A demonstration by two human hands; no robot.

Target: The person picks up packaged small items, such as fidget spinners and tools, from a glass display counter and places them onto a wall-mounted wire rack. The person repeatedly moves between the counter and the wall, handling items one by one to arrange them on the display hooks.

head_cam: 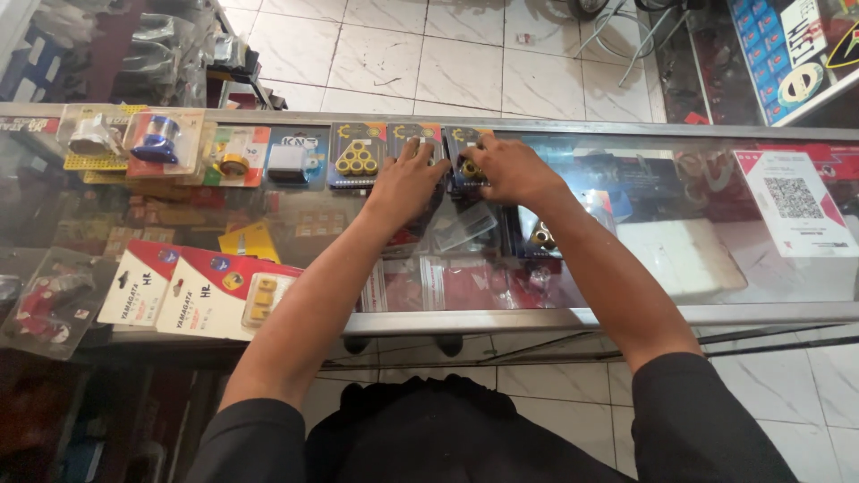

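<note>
Both my hands reach to the far edge of a glass counter (680,268). My left hand (407,177) lies flat, fingers spread, on a dark blister pack (413,136) holding yellow rollers. My right hand (510,168) grips another dark blister pack (463,152) of yellow rollers right beside it, fingers curled over its edge. A third such pack (356,154) with a triangle of yellow rollers lies just left of my left hand.
More packaged parts line the counter's far left: a blue-capped part (161,141), a white part (288,163), a gold ring pack (234,161). Two red-and-white packs (192,291) lie at the near left. A white printed card (792,201) sits at the right. Tiled floor lies beyond.
</note>
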